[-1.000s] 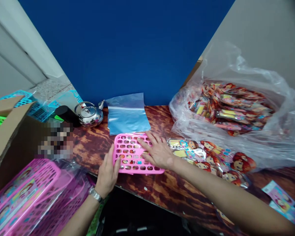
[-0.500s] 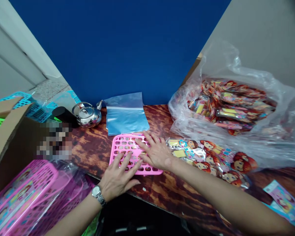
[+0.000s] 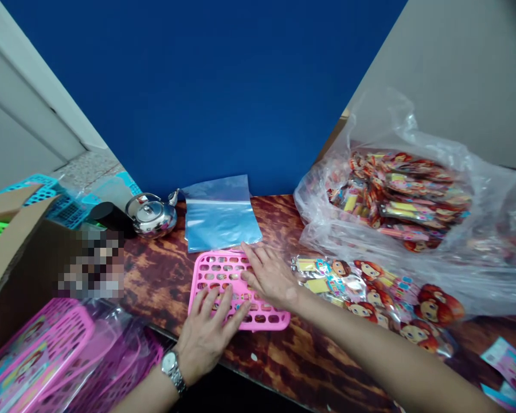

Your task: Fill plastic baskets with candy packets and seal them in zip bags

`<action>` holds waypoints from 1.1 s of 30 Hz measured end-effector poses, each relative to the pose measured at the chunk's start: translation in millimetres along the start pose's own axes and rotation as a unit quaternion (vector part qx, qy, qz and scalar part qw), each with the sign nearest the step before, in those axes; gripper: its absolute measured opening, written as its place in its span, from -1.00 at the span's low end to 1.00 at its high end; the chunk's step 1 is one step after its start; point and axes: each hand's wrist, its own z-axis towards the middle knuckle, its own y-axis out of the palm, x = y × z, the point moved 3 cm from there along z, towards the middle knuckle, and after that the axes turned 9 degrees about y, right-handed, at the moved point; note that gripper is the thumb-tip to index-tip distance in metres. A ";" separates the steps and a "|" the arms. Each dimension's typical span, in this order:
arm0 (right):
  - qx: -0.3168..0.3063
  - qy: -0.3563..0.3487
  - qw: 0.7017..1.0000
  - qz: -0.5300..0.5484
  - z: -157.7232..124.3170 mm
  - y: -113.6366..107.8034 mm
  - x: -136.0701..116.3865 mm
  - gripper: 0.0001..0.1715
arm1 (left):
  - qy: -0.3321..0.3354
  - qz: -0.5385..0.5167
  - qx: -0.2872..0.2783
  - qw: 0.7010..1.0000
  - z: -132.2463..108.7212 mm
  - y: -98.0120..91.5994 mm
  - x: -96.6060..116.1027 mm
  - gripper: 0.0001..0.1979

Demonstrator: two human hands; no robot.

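Left hand (image 3: 204, 339) and right hand (image 3: 272, 279) both press on the pink slotted basket (image 3: 235, 282), each grip unclenched, fingers apart, and there it lies on the worktop (image 3: 155, 287), right beside the plastic bags (image 3: 221, 222)

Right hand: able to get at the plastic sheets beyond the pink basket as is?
Likely yes: the right hand lies on the pink basket, fingertips close to the plastic sheets, with nothing visible standing between.

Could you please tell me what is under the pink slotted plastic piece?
Through the slots of the pink plastic piece, small colourful patches show underneath. Its solid parts, the left hand and the right hand cover the rest.
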 end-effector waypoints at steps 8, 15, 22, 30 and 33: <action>-0.069 0.057 0.993 0.073 18.5 -7.8 -2.7 -0.55 | 0.003 -0.020 0.025 0.999 -2.6 8.7 0.1 -0.45; -0.176 0.019 0.973 0.147 36.3 -4.9 12.5 -0.49 | 0.027 -0.007 0.029 0.999 0.4 8.3 0.2 -0.53; -0.208 -0.002 0.966 0.152 50.0 -3.8 0.5 -0.55 | 0.046 0.009 0.017 0.999 -4.0 10.8 1.9 -0.53; -0.119 -0.013 0.978 0.168 41.0 1.7 0.1 -0.61 | 0.051 0.013 -0.005 0.999 -1.9 8.4 0.1 -0.52; -0.115 -0.023 0.974 0.195 41.4 4.3 6.6 -0.57 | 0.058 0.019 -0.007 0.998 -1.8 7.6 -1.3 -0.52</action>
